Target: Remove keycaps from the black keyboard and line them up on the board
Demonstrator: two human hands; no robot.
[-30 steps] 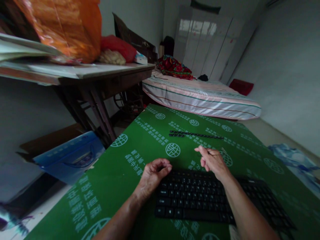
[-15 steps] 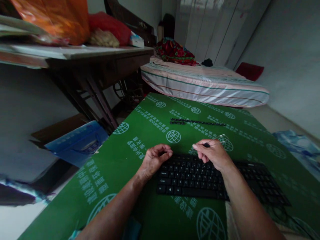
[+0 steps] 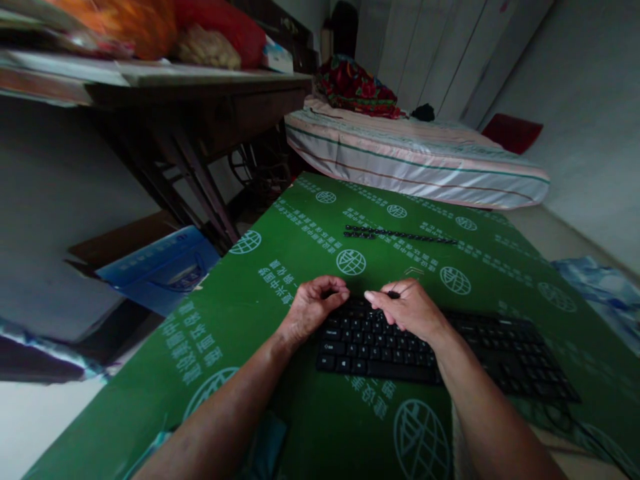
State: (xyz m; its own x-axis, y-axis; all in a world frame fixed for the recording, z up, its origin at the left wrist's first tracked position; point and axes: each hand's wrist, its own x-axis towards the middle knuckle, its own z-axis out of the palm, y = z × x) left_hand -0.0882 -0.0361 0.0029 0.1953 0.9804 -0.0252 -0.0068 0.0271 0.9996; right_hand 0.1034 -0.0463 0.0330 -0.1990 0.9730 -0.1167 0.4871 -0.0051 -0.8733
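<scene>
A black keyboard (image 3: 380, 372) lies on the green printed tabletop, partly covered by my hands and right forearm. My left hand (image 3: 316, 303) rests at its far left corner, thumb and fingers closed together; anything between them is too small to make out. Over the keyboard's far rows, my right hand (image 3: 407, 305) is closed on what looks like a wire keycap puller (image 3: 414, 271), with thin wire ends sticking out beyond the knuckles and a dark part at the fingers. Farther back, small black keycaps (image 3: 400, 234) lie in a long row and a short one.
A striped bed (image 3: 415, 157) stands beyond the green table (image 3: 280, 233). To the left is a wooden desk (image 3: 200, 83) bearing bags, above a blue box (image 3: 160, 270). The keyboard's cable (image 3: 585, 433) trails at the right. Teal cloth (image 3: 267, 447) shows near my left forearm.
My right hand has moved left over the keyboard, closer to my left hand, taking the puller along. The left hand stays at the corner. The camera view has tilted slightly down.
</scene>
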